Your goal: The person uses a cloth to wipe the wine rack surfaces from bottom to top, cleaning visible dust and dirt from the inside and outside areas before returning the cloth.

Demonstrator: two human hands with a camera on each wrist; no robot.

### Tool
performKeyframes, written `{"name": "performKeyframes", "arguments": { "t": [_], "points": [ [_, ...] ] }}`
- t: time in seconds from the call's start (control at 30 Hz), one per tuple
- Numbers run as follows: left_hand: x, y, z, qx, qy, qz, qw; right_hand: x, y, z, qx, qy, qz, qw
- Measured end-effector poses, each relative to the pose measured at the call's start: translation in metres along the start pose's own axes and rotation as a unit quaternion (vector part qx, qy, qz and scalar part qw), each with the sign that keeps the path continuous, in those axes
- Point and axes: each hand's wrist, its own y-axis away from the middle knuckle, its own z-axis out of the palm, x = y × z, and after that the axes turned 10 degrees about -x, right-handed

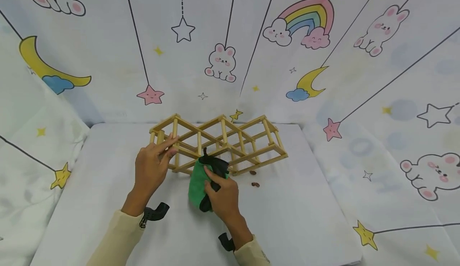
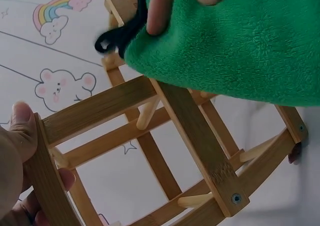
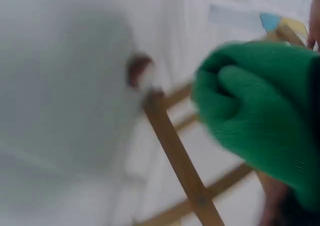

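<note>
A lattice rack of light wooden slats and dowels stands across the middle of the white table. My left hand grips its left end, thumb on one side of the end slat and fingertips behind it. In my right hand is a bunched plush cloth, green with black parts and a small black loop. The cloth overlaps the rack's front middle in the head view. From the left wrist, two right-hand fingers lie over the green pile; the right wrist view shows the cloth folded over.
Two small reddish-brown pieces lie on the table just in front of the rack's right half. Behind the table hangs a white cloth backdrop printed with bears, stars and moons. Black curved pieces stick out by both wrists.
</note>
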Motion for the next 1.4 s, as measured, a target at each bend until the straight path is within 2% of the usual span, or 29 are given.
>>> {"name": "performKeyframes", "arguments": {
  "t": [0.07,0.1,0.17,0.23,0.33,0.4,0.47,0.57,0.63,0.73,0.8,0.87,0.93,1.0,1.03,1.1,1.17,1.23,1.3,1.4],
  "points": [
    [0.0,-0.001,-0.001,-0.007,0.002,0.003,1.0,-0.002,0.001,0.001,0.018,-0.006,-0.013,0.9997],
    [-0.001,-0.002,-0.002,-0.012,0.006,0.005,0.9999,-0.004,0.0,0.001,0.041,-0.019,-0.019,0.9988],
    [-0.002,-0.004,-0.005,-0.025,0.016,0.007,0.9995,-0.009,-0.003,-0.001,0.09,-0.046,-0.017,0.9947],
    [-0.003,-0.005,-0.009,-0.048,0.035,0.001,0.9982,-0.009,-0.004,0.0,0.107,-0.06,-0.006,0.9924],
    [-0.005,-0.006,-0.017,-0.083,0.063,-0.019,0.9944,-0.005,0.0,0.005,0.06,-0.056,0.014,0.9965],
    [-0.005,-0.007,-0.023,-0.101,0.075,-0.034,0.9916,0.0,0.005,0.009,0.035,-0.044,0.004,0.9984],
    [-0.006,-0.01,-0.027,-0.108,0.07,-0.043,0.9907,-0.001,0.005,0.009,0.044,-0.039,-0.015,0.9982],
    [-0.006,-0.016,-0.033,-0.111,0.053,-0.055,0.9909,-0.002,0.0,0.007,0.089,-0.045,-0.038,0.9943],
    [-0.007,-0.022,-0.036,-0.112,0.038,-0.059,0.9912,-0.001,-0.003,0.006,0.088,-0.037,-0.036,0.9948],
    [-0.01,-0.033,-0.042,-0.116,0.025,-0.061,0.9911,0.001,-0.001,0.009,0.026,-0.022,-0.026,0.9991],
    [-0.014,-0.041,-0.045,-0.123,0.017,-0.058,0.9906,0.0,0.003,0.01,0.007,-0.023,-0.033,0.9992],
    [-0.017,-0.051,-0.048,-0.136,0.019,-0.049,0.9894,-0.001,0.004,0.01,0.027,-0.033,-0.041,0.9983],
    [-0.021,-0.062,-0.051,-0.157,0.028,-0.036,0.9865,-0.002,0.002,0.008,0.068,-0.041,-0.047,0.9957],
    [-0.026,-0.073,-0.053,-0.191,0.046,-0.023,0.9802,0.0,-0.001,0.006,0.085,-0.033,-0.041,0.995],
    [-0.028,-0.078,-0.054,-0.211,0.065,-0.018,0.9752,0.001,-0.002,0.006,0.074,-0.02,-0.036,0.9964],
    [-0.033,-0.087,-0.054,-0.249,0.1,-0.019,0.963,0.003,-0.001,0.007,0.017,0.01,-0.027,0.9995],
    [-0.039,-0.093,-0.053,-0.287,0.132,-0.026,0.9485,0.003,0.003,0.01,-0.041,0.033,-0.031,0.9981],
    [-0.043,-0.096,-0.052,-0.314,0.158,-0.039,0.9354,0.0,0.006,0.015,-0.07,0.032,-0.055,0.9955],
    [-0.046,-0.099,-0.049,-0.331,0.167,-0.049,0.9274,-0.006,0.005,0.019,-0.062,0.015,-0.093,0.9936],
    [-0.049,-0.102,-0.046,-0.344,0.181,-0.055,0.9196,-0.02,-0.007,0.024,-0.022,0.003,-0.156,0.9875]
  ]
}}
